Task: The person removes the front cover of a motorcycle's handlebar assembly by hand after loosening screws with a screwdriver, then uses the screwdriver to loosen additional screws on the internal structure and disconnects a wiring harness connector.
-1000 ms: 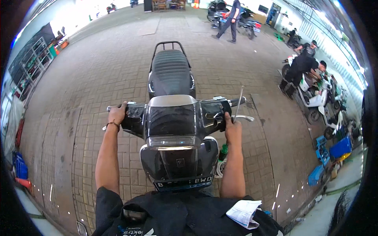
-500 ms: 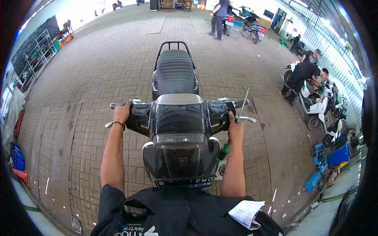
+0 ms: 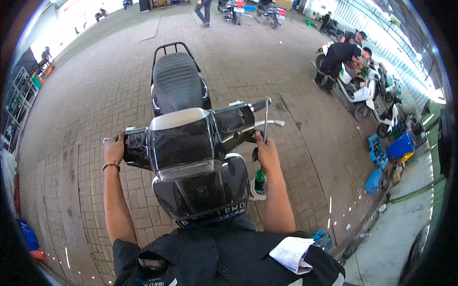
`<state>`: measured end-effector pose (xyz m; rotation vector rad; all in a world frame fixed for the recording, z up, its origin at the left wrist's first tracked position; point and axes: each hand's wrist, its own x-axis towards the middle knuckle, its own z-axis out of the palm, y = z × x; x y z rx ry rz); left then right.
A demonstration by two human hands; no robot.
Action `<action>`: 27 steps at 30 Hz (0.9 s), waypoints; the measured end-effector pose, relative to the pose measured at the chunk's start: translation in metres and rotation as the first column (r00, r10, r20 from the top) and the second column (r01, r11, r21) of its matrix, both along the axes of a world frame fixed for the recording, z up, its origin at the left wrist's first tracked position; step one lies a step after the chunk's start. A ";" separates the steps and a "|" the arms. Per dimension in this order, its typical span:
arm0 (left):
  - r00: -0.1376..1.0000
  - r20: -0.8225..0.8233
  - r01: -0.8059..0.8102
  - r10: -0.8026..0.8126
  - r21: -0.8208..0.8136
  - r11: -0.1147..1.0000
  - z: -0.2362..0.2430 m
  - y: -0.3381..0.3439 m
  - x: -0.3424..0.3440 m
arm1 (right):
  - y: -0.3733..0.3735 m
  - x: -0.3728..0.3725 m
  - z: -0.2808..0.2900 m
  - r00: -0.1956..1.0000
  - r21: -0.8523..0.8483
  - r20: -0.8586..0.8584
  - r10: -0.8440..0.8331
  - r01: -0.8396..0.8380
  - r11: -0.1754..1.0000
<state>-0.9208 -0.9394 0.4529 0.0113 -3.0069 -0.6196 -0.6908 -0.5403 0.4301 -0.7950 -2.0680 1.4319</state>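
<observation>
A black scooter faces me, with its cowl [image 3: 180, 140] between my arms and its ribbed seat [image 3: 176, 78] beyond. My left hand [image 3: 113, 150] is closed on the left end of the handlebar [image 3: 136, 143]. My right hand [image 3: 266, 153] grips the right handlebar housing [image 3: 231, 121], its thumb up beside a thin upright metal rod [image 3: 266, 114]; what the lower fingers hold is partly hidden. A green object [image 3: 260, 178] and a pale ring-shaped thing show below that hand. A folded paper [image 3: 292, 253] lies on my dark shirt.
Two co-workers [image 3: 341, 64] bend over white scooters [image 3: 358, 93] at right. Blue plastic crates [image 3: 400, 145] lie near the right wall. Metal racks [image 3: 15, 109] line the left wall. Parked motorbikes [image 3: 269, 14] and another person's legs [image 3: 202, 14] show at the back.
The view has swung, so the background sits higher. The scooter's front appears further left and tilted, with both my hands still on it. The walking person has moved leftward in the picture.
</observation>
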 end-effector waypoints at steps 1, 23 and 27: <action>0.999 0.039 0.021 -0.021 0.001 1.000 0.016 0.008 0.011 | 0.002 0.007 -0.005 1.000 -0.082 -0.013 0.014 -0.015 0.997; 0.799 -0.262 0.595 -0.541 0.219 0.773 0.067 0.113 0.044 | -0.042 0.022 -0.003 0.984 -0.038 0.073 0.162 -0.160 0.986; 0.789 -0.255 0.612 -0.559 0.250 0.750 0.070 0.120 0.042 | -0.043 0.024 -0.006 0.980 -0.075 0.036 0.194 -0.191 0.979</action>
